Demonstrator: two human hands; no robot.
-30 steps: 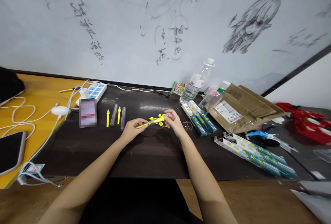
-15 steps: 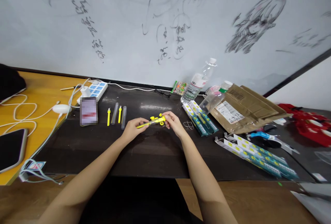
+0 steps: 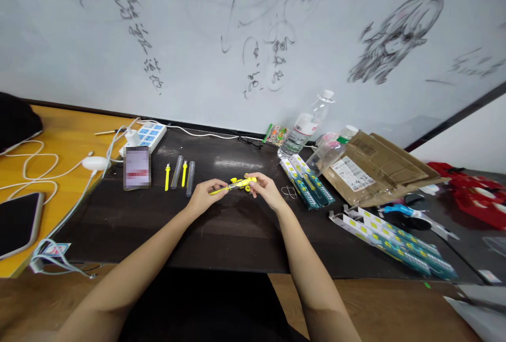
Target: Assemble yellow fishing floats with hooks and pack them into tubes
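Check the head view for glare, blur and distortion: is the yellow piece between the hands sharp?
Head view: wide-angle lens bows the whiteboard and the dark table; a pale glare patch lies behind the hands; left hand and right hand look fairly sharp, but the yellow tool they pinch is too small for detail; the card near the power strip is blurred out.

Yellow pen (image 3: 232, 186) — almost level (tip leftward)

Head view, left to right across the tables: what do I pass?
phone, blurred card, loose pens and tubes, left hand, yellow pen, right hand, green packs, cardboard package, red object
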